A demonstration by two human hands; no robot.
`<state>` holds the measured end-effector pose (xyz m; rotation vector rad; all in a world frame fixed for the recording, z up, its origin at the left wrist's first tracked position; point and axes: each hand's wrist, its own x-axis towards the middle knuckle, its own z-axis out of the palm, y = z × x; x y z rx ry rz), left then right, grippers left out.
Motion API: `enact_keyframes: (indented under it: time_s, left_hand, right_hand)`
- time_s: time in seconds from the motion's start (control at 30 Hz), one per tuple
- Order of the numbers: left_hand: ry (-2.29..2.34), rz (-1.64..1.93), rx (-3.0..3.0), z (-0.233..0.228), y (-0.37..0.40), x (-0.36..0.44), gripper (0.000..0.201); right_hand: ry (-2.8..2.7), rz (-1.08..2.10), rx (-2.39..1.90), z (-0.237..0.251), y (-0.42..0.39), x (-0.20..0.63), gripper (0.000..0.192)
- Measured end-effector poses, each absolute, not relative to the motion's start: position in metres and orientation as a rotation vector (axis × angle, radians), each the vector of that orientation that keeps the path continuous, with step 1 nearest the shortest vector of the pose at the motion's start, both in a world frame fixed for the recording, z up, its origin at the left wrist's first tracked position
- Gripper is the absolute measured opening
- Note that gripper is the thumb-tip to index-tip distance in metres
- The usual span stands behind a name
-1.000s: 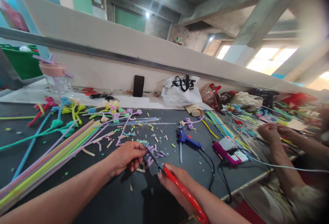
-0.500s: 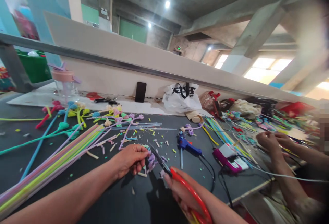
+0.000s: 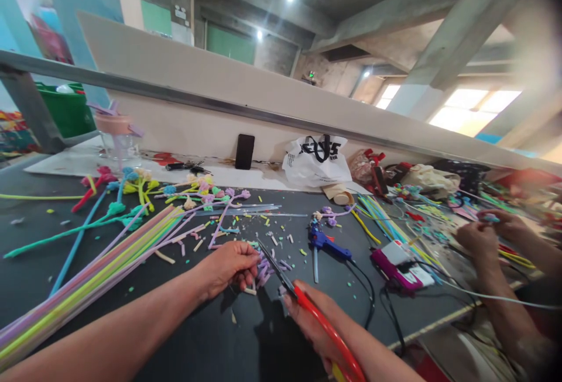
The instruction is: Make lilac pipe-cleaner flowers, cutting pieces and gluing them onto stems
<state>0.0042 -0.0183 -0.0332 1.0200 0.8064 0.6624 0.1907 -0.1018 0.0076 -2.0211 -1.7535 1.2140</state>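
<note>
My left hand [image 3: 228, 266] pinches a short purple strip [image 3: 262, 272] just above the dark table [image 3: 52, 241]. Red-handled scissors [image 3: 316, 320] are gripped in my right hand [image 3: 307, 317], their dark blades [image 3: 274, 264] pointing up-left at the strip beside my left fingers. Cut pastel pieces [image 3: 272, 238] lie scattered around both hands. A bundle of long pastel strips [image 3: 96, 271] stretches away to the left of my left arm.
A blue glue gun [image 3: 327, 243] and its black cord lie right of the scissors, next to a magenta box [image 3: 397, 268]. Finished pastel flowers [image 3: 193, 192], a phone [image 3: 244, 151] and a white bag [image 3: 317, 159] sit further back. Another person's hands [image 3: 487, 233] work at the right.
The view shifted slightly. My hands stay close together over the cut pieces, the scissors' blades still at the strip. The other person's hands moved a little to the right.
</note>
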Motion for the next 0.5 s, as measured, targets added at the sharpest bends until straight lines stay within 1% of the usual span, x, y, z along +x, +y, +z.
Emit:
enact_keyframes:
  time_s: [0.07,0.23,0.3,0.37,0.5]
  left_hand:
    - [0.812,0.671,1.014,-0.0337,-0.0175,0.0042,0.029]
    - [0.845,0.705,0.997,-0.0326,-0.0184,0.0055,0.026]
    - [0.840,0.691,0.993,-0.0314,-0.0193,0.0056,0.026]
    - [0.823,0.675,1.000,-0.0302,-0.0199,0.0051,0.028]
    - [0.812,0.655,1.014,-0.0300,-0.0193,0.0032,0.028]
  right_hand:
    - [-1.794,1.188,-2.010,0.0057,-0.1017,0.1919,0.024]
    - [-1.979,0.909,-2.024,0.0032,-0.0991,0.1881,0.017]
    - [-1.971,0.867,-2.062,0.0034,-0.0986,0.1860,0.017]
    - [-1.914,0.923,-2.081,0.0044,-0.0989,0.1856,0.019]
    - [-1.778,1.151,-2.081,0.0065,-0.1007,0.1882,0.026]
